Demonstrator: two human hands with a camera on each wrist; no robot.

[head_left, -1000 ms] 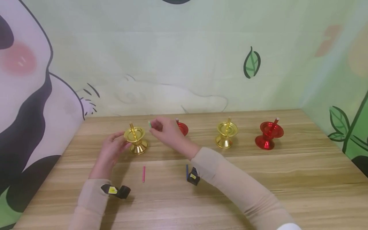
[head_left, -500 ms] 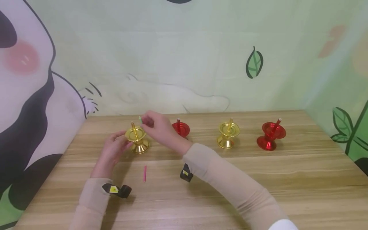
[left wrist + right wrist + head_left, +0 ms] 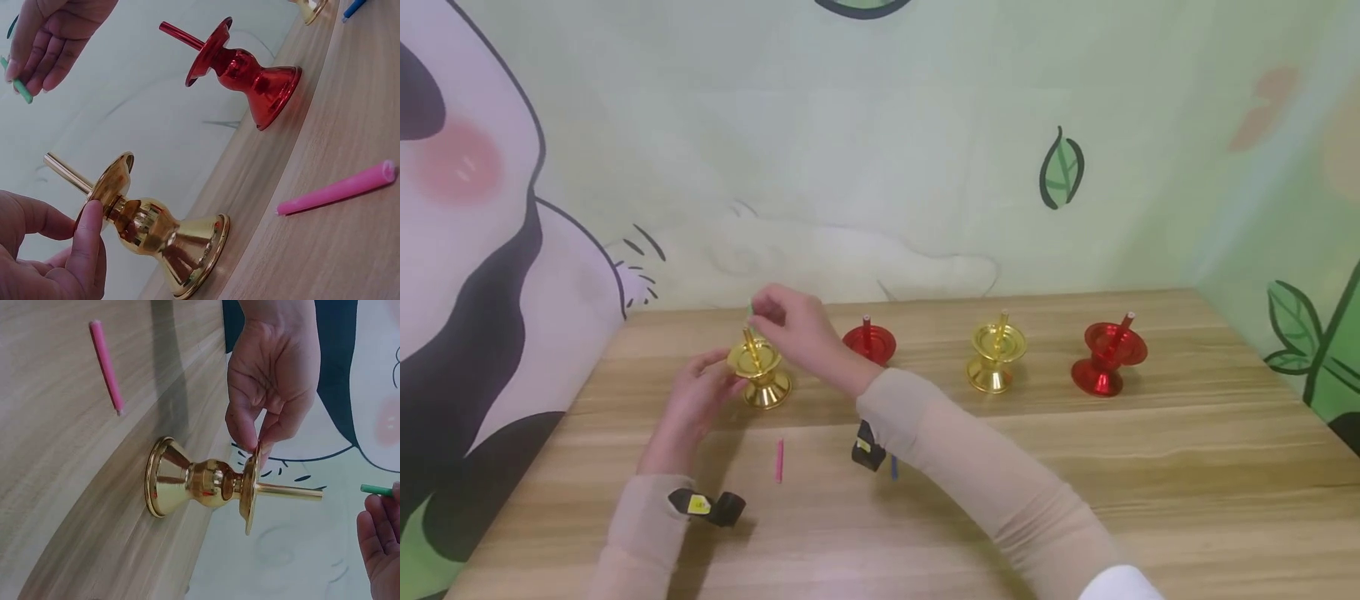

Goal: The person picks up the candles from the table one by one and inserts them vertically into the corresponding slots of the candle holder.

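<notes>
- The left hand [image 3: 696, 396] pinched the edge of the gold holder's [image 3: 212, 483] dish [image 3: 249, 500] between thumb and fingertips, the grip closed except for the thin rim between them.
- That holder stood upright on the wood-grain table [image 3: 820, 542], just to the right of the left hand and below the right hand [image 3: 797, 329].
- The right hand held the green candle [image 3: 375, 489] between thumb and forefinger, pinched closed, its other fingers loosely bent.
- The candle's lower end hung above the holder's upright gold tube [image 3: 290, 491]; a gap showed between the two, so they did not touch.
- The red holder [image 3: 240, 70] stood to the right of the right hand, partly hidden behind that arm in the head view.
- Farther right of both hands stood the second gold holder [image 3: 996, 354], then the second red holder [image 3: 1108, 350], both upright.
- The pink candle [image 3: 337, 192] lay on the table, nearer the person than either hand.
- The blue candle [image 3: 894, 468] lay to its right, partly covered by the right sleeve [image 3: 985, 475].
- A black camera sat at each wrist.
- Beyond the hands rose a pale green wall [image 3: 850, 150], with a cartoon panda [image 3: 572, 258] to their left.
</notes>
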